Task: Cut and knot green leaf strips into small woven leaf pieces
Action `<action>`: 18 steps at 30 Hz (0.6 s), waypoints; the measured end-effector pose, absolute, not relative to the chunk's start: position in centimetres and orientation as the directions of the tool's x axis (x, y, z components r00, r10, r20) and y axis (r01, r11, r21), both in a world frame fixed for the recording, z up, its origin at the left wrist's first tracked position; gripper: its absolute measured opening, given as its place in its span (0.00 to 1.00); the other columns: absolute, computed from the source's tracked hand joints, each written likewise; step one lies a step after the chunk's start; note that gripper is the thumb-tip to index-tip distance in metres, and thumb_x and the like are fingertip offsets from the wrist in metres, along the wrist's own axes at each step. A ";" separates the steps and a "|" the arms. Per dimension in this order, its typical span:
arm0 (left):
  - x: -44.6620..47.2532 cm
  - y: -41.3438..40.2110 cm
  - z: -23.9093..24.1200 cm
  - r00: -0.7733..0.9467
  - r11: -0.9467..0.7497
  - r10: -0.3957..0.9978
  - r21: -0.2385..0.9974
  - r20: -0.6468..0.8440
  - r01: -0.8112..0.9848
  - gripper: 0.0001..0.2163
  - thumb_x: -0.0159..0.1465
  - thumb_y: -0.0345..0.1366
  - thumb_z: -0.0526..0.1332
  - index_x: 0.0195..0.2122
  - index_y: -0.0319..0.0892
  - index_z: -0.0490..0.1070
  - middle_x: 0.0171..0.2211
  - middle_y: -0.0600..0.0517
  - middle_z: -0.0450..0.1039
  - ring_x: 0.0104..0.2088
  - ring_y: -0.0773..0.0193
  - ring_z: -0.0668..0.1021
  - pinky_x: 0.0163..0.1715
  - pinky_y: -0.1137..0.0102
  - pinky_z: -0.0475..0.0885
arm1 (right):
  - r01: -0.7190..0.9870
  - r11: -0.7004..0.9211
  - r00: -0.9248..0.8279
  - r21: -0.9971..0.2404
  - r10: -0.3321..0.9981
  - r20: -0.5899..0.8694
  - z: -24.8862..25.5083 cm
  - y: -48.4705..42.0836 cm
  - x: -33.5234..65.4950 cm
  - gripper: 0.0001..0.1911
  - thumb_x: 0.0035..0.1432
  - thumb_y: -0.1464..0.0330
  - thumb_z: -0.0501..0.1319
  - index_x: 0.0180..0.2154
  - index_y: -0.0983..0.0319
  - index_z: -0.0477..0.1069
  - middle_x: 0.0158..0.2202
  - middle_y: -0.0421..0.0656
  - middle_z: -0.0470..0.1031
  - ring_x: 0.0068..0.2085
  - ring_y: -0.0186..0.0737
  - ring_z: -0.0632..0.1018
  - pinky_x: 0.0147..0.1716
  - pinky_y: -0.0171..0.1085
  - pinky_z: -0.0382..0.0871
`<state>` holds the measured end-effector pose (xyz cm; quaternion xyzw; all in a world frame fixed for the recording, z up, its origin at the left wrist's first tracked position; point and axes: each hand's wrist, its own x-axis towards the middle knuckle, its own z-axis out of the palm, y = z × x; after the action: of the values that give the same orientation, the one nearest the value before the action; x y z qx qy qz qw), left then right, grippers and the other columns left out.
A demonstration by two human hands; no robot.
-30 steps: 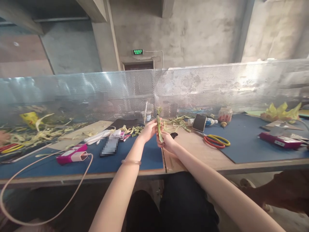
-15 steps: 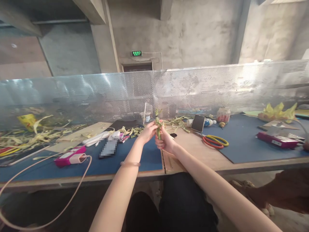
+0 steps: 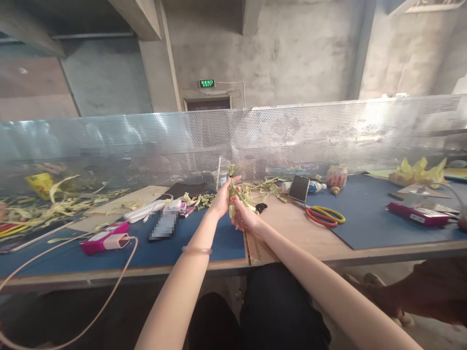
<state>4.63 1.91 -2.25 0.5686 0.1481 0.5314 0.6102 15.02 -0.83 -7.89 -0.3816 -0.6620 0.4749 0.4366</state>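
A small upright bundle of greenish leaf strips (image 3: pixel 231 208), gathered near its tufted top, is held above the table's front-middle part. My left hand (image 3: pixel 220 200) grips its upper part from the left, thumb pointing up along it. From the right, my right hand (image 3: pixel 245 214) is closed round the lower part, with strips sticking out over its fingers. Just behind and right of the hands lie loose leaf strips (image 3: pixel 272 187) and a small dark clump (image 3: pixel 261 207). Some of the fingers hide behind the bundle.
Scissors with red and yellow handles (image 3: pixel 324 216) and a propped phone (image 3: pixel 299 188) lie to the right. On the left are another phone (image 3: pixel 163 226), a magenta box (image 3: pixel 104 238) with a cable, and scattered husk strips (image 3: pixel 62 206). A perforated metal screen (image 3: pixel 292 138) runs behind.
Both hands and the bundle have shifted slightly left and down. My left thumb now points up, and the right hand's grip looks looser, with more strips fanned out over it.
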 end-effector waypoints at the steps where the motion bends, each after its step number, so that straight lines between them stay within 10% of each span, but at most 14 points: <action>1: 4.5 2.0 -2.2 0.374 -0.221 0.822 0.846 0.430 -0.485 0.18 0.59 0.46 0.54 0.46 0.42 0.69 0.23 0.54 0.68 0.12 0.78 0.60 0.10 0.80 0.52 | 0.136 0.290 -0.315 -0.947 0.919 0.236 -7.9 -1.2 15.0 0.34 0.52 0.41 0.36 0.27 0.61 0.65 0.16 0.39 0.65 0.14 0.33 0.66 0.11 0.30 0.55; 7: 3.5 2.6 -2.1 0.267 -0.290 0.846 0.819 0.461 -0.496 0.14 0.58 0.43 0.57 0.40 0.40 0.70 0.23 0.55 0.67 0.12 0.79 0.59 0.09 0.80 0.49 | 0.410 0.522 -0.117 -0.748 0.843 0.525 -6.7 -4.0 15.4 0.25 0.49 0.52 0.58 0.12 0.60 0.57 0.12 0.37 0.54 0.18 0.32 0.61 0.19 0.32 0.51; 11: 3.6 2.4 -2.0 0.293 -0.284 0.836 0.823 0.464 -0.492 0.11 0.57 0.41 0.58 0.37 0.40 0.69 0.25 0.54 0.69 0.16 0.75 0.66 0.11 0.79 0.55 | 0.507 0.576 0.036 -0.641 0.729 0.684 -2.7 -4.6 16.3 0.20 0.57 0.56 0.49 0.18 0.60 0.58 0.16 0.38 0.56 0.21 0.33 0.61 0.22 0.33 0.52; 18: 3.8 2.1 -1.9 0.374 -0.257 0.802 0.834 0.466 -0.488 0.08 0.54 0.39 0.58 0.34 0.42 0.67 0.26 0.54 0.71 0.14 0.76 0.65 0.09 0.79 0.51 | 0.614 0.494 -0.045 -0.616 0.801 0.597 4.5 -2.0 16.9 0.12 0.48 0.67 0.58 0.16 0.63 0.66 0.11 0.37 0.61 0.15 0.30 0.62 0.17 0.32 0.54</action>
<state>3.85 2.06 -1.90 0.5776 0.1359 0.5428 0.5943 16.92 -2.02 4.48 -0.4937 -0.7164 0.0970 0.4833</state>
